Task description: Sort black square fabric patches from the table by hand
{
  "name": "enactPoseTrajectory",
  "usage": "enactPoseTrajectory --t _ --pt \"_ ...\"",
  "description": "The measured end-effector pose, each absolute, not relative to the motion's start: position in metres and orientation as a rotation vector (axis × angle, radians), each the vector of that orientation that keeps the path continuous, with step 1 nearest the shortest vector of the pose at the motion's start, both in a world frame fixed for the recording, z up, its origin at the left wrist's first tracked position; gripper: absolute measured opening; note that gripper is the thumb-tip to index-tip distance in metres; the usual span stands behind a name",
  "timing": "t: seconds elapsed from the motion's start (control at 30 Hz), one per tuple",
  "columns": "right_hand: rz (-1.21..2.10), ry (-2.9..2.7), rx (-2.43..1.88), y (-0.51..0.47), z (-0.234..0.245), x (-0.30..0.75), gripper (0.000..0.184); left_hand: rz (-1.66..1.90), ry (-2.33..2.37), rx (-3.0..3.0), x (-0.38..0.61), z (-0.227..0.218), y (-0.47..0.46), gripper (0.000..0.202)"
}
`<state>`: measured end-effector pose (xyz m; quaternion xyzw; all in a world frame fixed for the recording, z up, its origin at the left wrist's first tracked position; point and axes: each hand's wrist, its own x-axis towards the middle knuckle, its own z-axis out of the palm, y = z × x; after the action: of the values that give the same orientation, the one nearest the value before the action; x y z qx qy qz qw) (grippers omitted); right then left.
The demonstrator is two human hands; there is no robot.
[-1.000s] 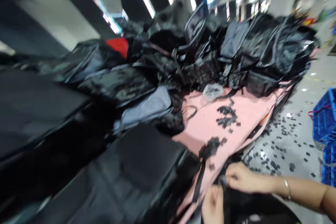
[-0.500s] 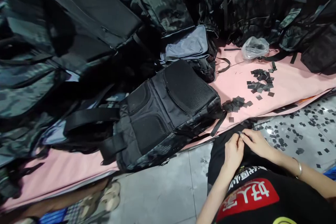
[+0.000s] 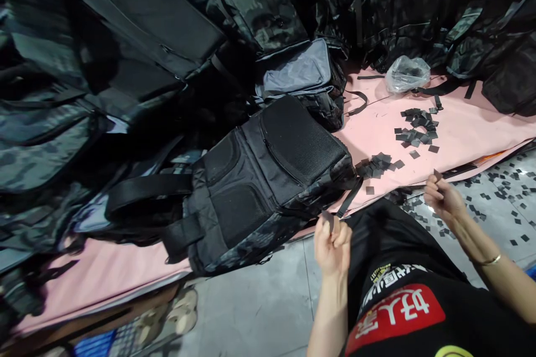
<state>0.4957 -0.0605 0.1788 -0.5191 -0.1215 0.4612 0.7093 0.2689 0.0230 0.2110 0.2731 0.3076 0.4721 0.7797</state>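
Observation:
My left hand (image 3: 334,245) is closed in a pinch on a small dark square (image 3: 328,218), close to the lower right end of a black backpack (image 3: 255,178). The backpack lies with its padded mesh back facing up, and a narrow strap (image 3: 350,198) hangs from its corner beside that hand. Off to the right, my right hand (image 3: 446,198) pinches another dark square (image 3: 438,174) above the pink sheet's edge. Small black squares lie in two loose heaps, a farther heap (image 3: 419,127) and a nearer heap (image 3: 377,166), on the pink sheet (image 3: 473,139).
Dark and camouflage backpacks (image 3: 262,8) are piled along the back and left. A clear plastic bag (image 3: 407,74) sits on the sheet. Many black squares are scattered over the grey tiled floor (image 3: 502,201) at right. Beige shoes (image 3: 180,312) stand at lower left.
My hands were together over my lap and have moved apart, the left one leftward and the right one rightward and up. Each now visibly holds a dark square.

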Motion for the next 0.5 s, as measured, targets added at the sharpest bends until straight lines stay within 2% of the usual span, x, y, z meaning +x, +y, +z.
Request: enactPoseTrajectory --t 0.07,0.23,0.33,0.5 --pt "1.060 -0.293 -1.245 -0.065 0.169 0.511 0.027 0.956 0.720 0.735 0.268 0.202 0.033 0.038" --pt "1.137 -0.426 -1.399 -0.066 0.148 0.489 0.040 0.474 0.872 1.083 0.329 0.148 0.043 0.039" --pt "1.065 -0.495 -1.463 -0.060 0.138 0.473 0.040 0.485 1.012 1.186 0.369 0.124 0.062 0.038" --pt "0.978 -0.505 -1.597 -0.055 0.129 0.474 0.046 0.570 1.116 1.266 0.380 0.112 0.088 0.036"
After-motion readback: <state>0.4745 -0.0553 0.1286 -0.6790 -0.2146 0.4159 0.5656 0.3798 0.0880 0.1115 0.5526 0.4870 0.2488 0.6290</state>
